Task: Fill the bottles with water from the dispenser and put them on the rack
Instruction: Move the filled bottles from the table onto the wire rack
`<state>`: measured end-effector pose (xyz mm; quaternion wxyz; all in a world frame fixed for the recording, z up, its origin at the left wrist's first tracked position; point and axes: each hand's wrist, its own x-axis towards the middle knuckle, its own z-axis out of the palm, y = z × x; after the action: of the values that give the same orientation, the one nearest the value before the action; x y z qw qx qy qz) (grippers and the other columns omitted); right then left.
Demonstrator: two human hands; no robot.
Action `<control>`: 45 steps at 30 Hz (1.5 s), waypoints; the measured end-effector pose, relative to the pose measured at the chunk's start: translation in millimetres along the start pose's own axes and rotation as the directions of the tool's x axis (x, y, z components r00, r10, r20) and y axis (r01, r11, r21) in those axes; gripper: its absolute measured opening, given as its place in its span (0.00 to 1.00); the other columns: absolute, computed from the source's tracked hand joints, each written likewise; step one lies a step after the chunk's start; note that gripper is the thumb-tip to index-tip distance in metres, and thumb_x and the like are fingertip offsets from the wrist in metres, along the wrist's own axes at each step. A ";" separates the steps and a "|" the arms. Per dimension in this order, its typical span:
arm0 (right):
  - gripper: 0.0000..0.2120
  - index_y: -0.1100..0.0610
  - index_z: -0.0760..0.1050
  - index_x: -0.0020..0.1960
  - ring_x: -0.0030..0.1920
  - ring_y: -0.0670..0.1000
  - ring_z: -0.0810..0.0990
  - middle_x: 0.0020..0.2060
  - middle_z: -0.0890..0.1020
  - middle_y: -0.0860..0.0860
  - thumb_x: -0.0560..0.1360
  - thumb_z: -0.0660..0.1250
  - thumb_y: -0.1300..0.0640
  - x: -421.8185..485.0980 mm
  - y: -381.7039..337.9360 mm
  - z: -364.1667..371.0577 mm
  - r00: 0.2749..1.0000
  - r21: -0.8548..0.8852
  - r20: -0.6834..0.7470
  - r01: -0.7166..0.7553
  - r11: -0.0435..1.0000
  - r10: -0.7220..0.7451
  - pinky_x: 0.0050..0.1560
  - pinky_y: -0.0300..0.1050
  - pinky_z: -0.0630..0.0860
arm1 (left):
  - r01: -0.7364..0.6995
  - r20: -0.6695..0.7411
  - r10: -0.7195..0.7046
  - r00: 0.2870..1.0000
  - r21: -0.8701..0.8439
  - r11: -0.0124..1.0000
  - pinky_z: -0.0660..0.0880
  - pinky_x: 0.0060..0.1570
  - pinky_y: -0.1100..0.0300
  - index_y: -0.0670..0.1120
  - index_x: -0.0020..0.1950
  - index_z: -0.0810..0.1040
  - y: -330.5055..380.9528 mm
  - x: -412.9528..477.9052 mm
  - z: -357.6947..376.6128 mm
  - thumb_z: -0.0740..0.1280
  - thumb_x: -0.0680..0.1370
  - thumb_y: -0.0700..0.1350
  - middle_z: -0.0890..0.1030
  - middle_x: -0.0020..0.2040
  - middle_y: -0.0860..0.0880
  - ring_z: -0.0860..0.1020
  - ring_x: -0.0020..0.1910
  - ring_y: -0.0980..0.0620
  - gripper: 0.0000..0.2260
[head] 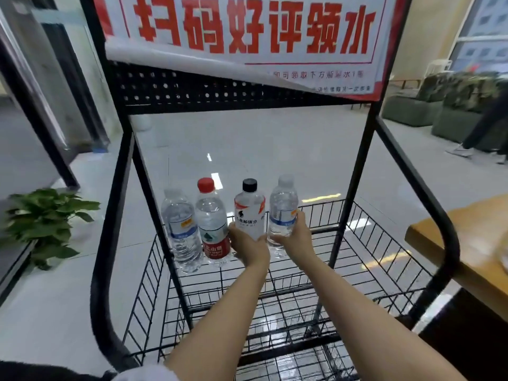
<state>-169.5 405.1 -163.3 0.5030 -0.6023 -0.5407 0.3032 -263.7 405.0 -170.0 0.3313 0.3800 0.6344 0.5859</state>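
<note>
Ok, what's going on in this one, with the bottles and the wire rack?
A person stands at a black wire rack with a bottle in each hand. The left hand grips the black-capped bottle, and the right hand grips the right clear bottle beside it, both upright. The red-capped bottle and the left clear bottle already stand on the shelf. Whether the held two rest on the wire yet is unclear.
</note>
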 end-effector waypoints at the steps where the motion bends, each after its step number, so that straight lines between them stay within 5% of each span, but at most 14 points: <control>1: 0.30 0.53 0.65 0.57 0.44 0.41 0.78 0.45 0.77 0.43 0.64 0.79 0.66 0.3 2.3 1.3 1.000 0.007 0.001 0.000 1.000 0.000 0.40 0.29 0.74 | 0.010 0.005 -0.010 1.000 -0.004 1.000 0.65 0.68 0.39 0.39 0.69 0.62 -4.2 0.6 2.4 0.74 0.70 0.30 0.69 0.67 0.40 0.68 0.68 0.41 0.33; 7: 0.30 0.53 0.64 0.60 0.46 0.42 0.78 0.49 0.78 0.48 0.66 0.77 0.67 -0.7 4.9 3.3 1.000 0.043 0.011 -0.005 0.999 0.005 0.40 0.27 0.74 | 0.076 -0.008 -0.076 0.997 0.040 0.996 0.65 0.68 0.35 0.45 0.72 0.61 -16.1 5.5 8.8 0.74 0.71 0.34 0.69 0.70 0.42 0.67 0.70 0.40 0.35; 11: 0.30 0.55 0.64 0.65 0.51 0.51 0.80 0.51 0.78 0.49 0.69 0.75 0.65 -3.0 4.4 3.3 0.999 0.024 0.036 -0.037 0.999 0.037 0.48 0.38 0.76 | 0.190 0.006 -0.190 0.982 0.069 0.979 0.66 0.68 0.37 0.42 0.76 0.57 -18.7 4.5 8.9 0.73 0.73 0.36 0.66 0.72 0.39 0.66 0.72 0.38 0.36; 16: 0.35 0.58 0.62 0.70 0.54 0.49 0.75 0.54 0.74 0.49 0.69 0.75 0.65 -10.5 -6.7 -5.0 0.995 -0.017 0.081 -0.051 0.999 0.052 0.49 0.36 0.69 | 0.283 0.007 -0.286 0.958 0.110 0.953 0.66 0.70 0.43 0.39 0.77 0.53 -3.9 2.2 5.1 0.74 0.74 0.40 0.64 0.73 0.37 0.66 0.71 0.37 0.40; 19: 0.34 0.59 0.61 0.73 0.58 0.46 0.71 0.57 0.72 0.48 0.72 0.73 0.65 -20.2 -18.0 -18.5 0.994 -0.052 0.106 -0.027 0.998 0.032 0.49 0.26 0.66 | 0.326 0.034 -0.332 0.943 0.121 0.938 0.64 0.71 0.44 0.38 0.78 0.51 11.9 -7.9 0.6 0.73 0.75 0.44 0.60 0.76 0.37 0.63 0.73 0.37 0.41; 23: 0.35 0.55 0.59 0.75 0.70 0.53 0.68 0.72 0.68 0.51 0.74 0.72 0.61 -47.8 -46.2 -50.5 0.998 -0.087 0.050 0.032 0.996 -0.027 0.65 0.42 0.67 | 0.223 0.043 -0.229 0.973 0.105 0.969 0.59 0.74 0.45 0.38 0.78 0.51 42.5 -40.2 -5.7 0.70 0.78 0.45 0.59 0.77 0.37 0.59 0.75 0.38 0.37; 27: 0.29 0.52 0.63 0.73 0.65 0.48 0.71 0.69 0.70 0.47 0.75 0.70 0.60 -95.8 -71.8 -108.1 0.979 -0.134 -0.097 0.166 0.977 -0.180 0.63 0.43 0.69 | 0.065 0.147 -0.051 0.988 -0.088 0.994 0.57 0.75 0.44 0.43 0.79 0.52 76.2 -96.3 2.1 0.69 0.78 0.42 0.56 0.78 0.41 0.56 0.77 0.41 0.36; 33: 0.22 0.49 0.67 0.66 0.59 0.39 0.72 0.61 0.72 0.44 0.76 0.70 0.60 -176.4 -84.0 -207.7 0.858 -0.251 -0.398 0.237 0.938 -0.324 0.59 0.33 0.69 | -0.010 0.482 0.175 0.858 -0.326 0.945 0.60 0.74 0.49 0.49 0.78 0.54 119.4 -204.2 27.6 0.66 0.80 0.45 0.56 0.79 0.49 0.57 0.77 0.50 0.30; 37: 0.25 0.52 0.65 0.67 0.67 0.46 0.67 0.66 0.69 0.50 0.74 0.71 0.61 -210.5 -78.5 -258.3 0.678 -0.417 -0.605 0.176 0.892 -0.417 0.69 0.39 0.63 | -0.024 0.608 0.279 0.743 -0.393 0.919 0.65 0.71 0.53 0.49 0.76 0.59 143.1 -261.4 49.4 0.67 0.80 0.43 0.63 0.75 0.49 0.64 0.73 0.51 0.27; 45: 0.42 0.57 0.49 0.78 0.77 0.47 0.45 0.79 0.49 0.54 0.74 0.72 0.57 -217.1 -66.4 -318.8 0.504 -0.383 -0.819 -0.123 0.915 -0.275 0.74 0.39 0.43 | -0.104 0.751 0.294 0.591 -0.291 0.951 0.66 0.71 0.48 0.48 0.77 0.59 165.2 -293.8 101.9 0.75 0.74 0.48 0.65 0.75 0.47 0.65 0.72 0.49 0.37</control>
<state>47.2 102.8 -41.2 0.5851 -0.7352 -0.2947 -0.1740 -15.5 203.4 -22.5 0.5464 0.6284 0.3103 0.4585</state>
